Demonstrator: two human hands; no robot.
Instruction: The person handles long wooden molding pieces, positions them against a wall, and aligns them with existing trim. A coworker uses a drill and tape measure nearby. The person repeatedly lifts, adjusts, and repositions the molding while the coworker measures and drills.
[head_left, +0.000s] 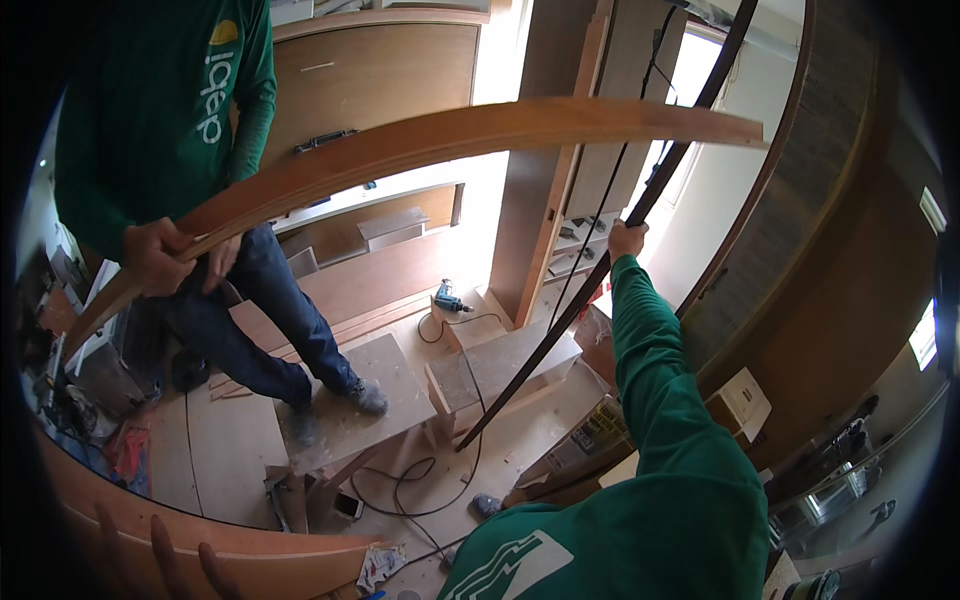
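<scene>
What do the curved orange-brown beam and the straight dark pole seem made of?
The curved orange-brown beam: apparently smooth wood; lines along its edge suggest layers. The straight dark pole: perhaps stained wood or painted metal; its even surface leaves this open.

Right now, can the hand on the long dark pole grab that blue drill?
Probably not: that hand is closed around the long dark pole, and the blue drill sits low and apart from it. Nothing seems to cover the drill, though.

r arm [650,345] extended fwd | r hand [627,240] clenched | l hand [167,565] low, fingers spread, partly cut off
</scene>
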